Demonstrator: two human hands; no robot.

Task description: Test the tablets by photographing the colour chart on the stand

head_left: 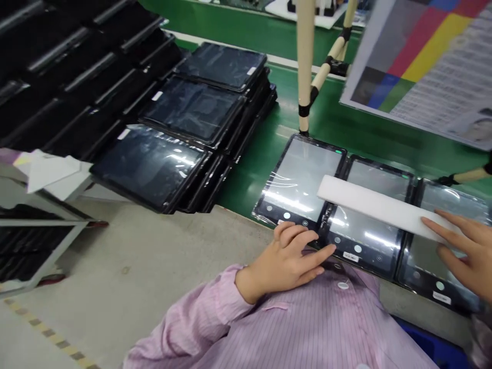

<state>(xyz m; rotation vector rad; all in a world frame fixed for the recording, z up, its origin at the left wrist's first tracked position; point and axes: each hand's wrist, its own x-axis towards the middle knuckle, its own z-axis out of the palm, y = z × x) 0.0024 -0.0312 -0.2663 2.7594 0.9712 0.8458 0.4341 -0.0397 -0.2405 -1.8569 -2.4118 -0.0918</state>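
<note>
Three tablets with lit grey screens lie side by side at the bench edge: the left tablet point(302, 174), the middle tablet point(365, 236) and the right tablet point(423, 259). My right hand point(467, 248) grips one end of a long white foam strip point(369, 201) between thumb and fingers. The strip reaches over the right and middle tablets to the left tablet's edge. My left hand point(294, 256) is at the lower ends of the left and middle tablets, fingers apart and holding nothing. Its index fingertip is by the middle tablet's bottom icons; whether it touches the glass I cannot tell.
Stacks of dark film-covered tablets point(192, 107) stand left on the green bench point(246, 177). More dark devices point(77, 66) fill the upper left. A beige pipe post point(305, 61) rises behind the left tablet. A colour-striped printed sheet point(423, 66) hangs upper right. A cart point(73, 225) stands lower left.
</note>
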